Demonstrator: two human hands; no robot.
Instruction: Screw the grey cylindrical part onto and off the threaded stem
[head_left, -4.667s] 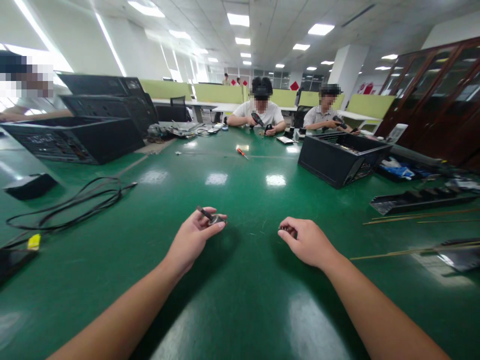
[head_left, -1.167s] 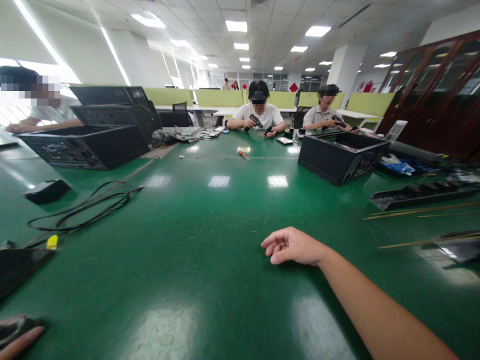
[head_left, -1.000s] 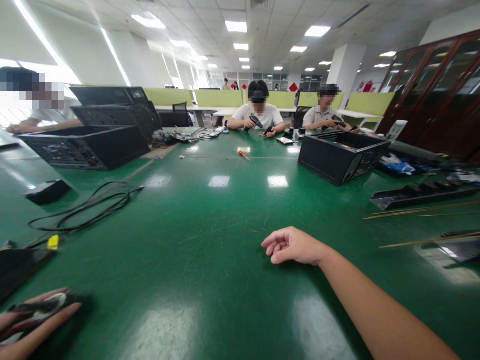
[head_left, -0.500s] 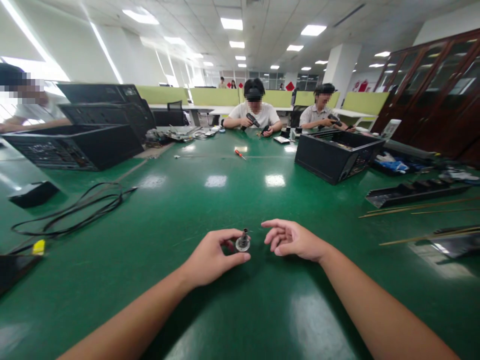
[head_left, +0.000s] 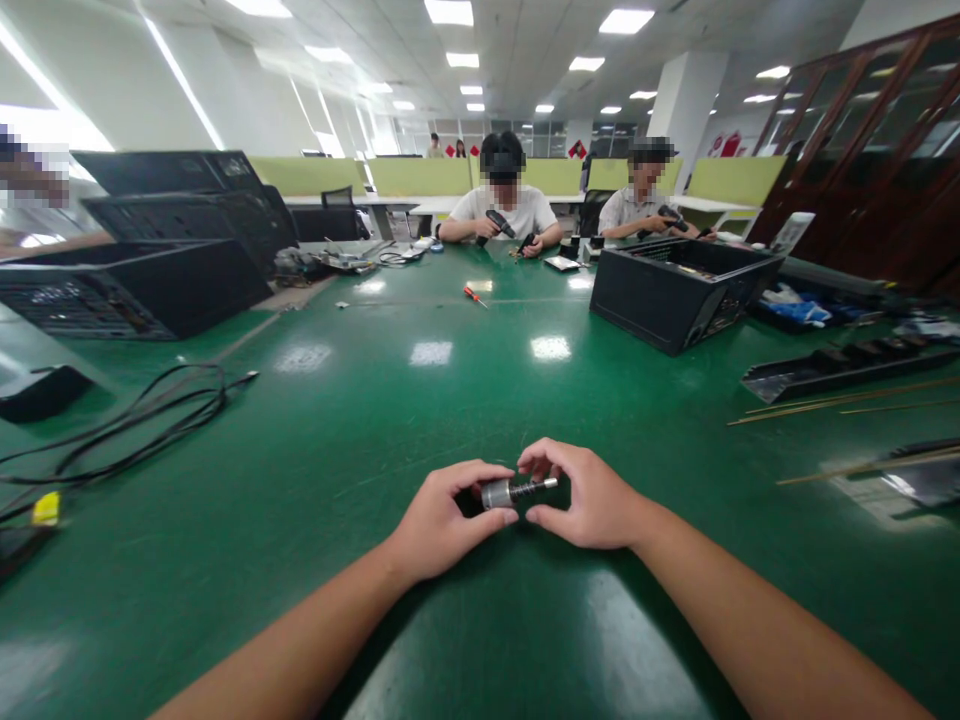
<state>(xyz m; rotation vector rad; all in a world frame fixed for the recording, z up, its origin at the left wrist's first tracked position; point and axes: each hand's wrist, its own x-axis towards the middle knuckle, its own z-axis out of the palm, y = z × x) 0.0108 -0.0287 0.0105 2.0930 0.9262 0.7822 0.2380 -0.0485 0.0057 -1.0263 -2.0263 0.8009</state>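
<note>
A small metal cylindrical part (head_left: 498,494) with a thin shaft and a dark coil lies sideways between the thumb and fingers of my left hand (head_left: 448,515). Its shaft points right, the light tip between the curved fingers and thumb of my right hand (head_left: 589,495). The right fingers are apart and do not visibly grip the tip. Both hands are low over the green table (head_left: 360,420), near the middle of the view.
A red screwdriver (head_left: 474,296) lies farther up the table. Black computer cases stand left (head_left: 217,290) and right (head_left: 637,300). Black cables (head_left: 150,425) are coiled at left, thin rods (head_left: 840,402) lie right. Two people across the table hold power drills; another person is far left.
The metal part has tipped from upright to sideways in my left hand, its shaft now toward the right. My right hand has come closer, its fingers curved around the tip. The view has shifted slightly.
</note>
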